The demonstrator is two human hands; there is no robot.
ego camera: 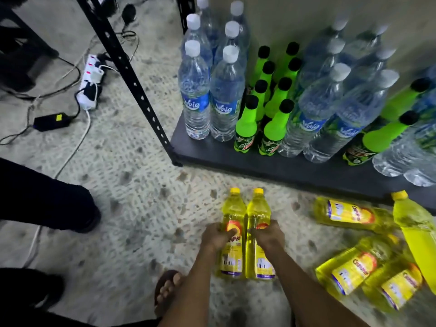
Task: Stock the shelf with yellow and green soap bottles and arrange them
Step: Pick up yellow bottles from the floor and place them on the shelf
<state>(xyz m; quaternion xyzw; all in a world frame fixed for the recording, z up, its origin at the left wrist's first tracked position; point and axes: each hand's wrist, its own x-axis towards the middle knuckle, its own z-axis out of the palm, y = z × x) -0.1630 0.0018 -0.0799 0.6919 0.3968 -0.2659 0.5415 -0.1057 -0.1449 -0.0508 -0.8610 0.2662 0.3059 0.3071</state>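
Two yellow soap bottles stand side by side on the floor in front of the shelf. My left hand (218,236) grips the left yellow bottle (232,208) around its middle. My right hand (267,237) grips the right yellow bottle (258,208) the same way. Several more yellow bottles (346,214) lie on their sides on the floor to the right, and one (415,230) leans against the shelf edge. On the dark bottom shelf board (259,166), green bottles with black caps (246,126) stand between groups of clear water bottles (195,90).
The black shelf upright (132,79) slants down to the shelf's front left corner. A power strip (90,81) with cables and an adapter (50,121) lies on the floor to the left. Another person's dark-trousered legs (47,204) stand at left. My sandalled foot (166,291) is near the bottles.
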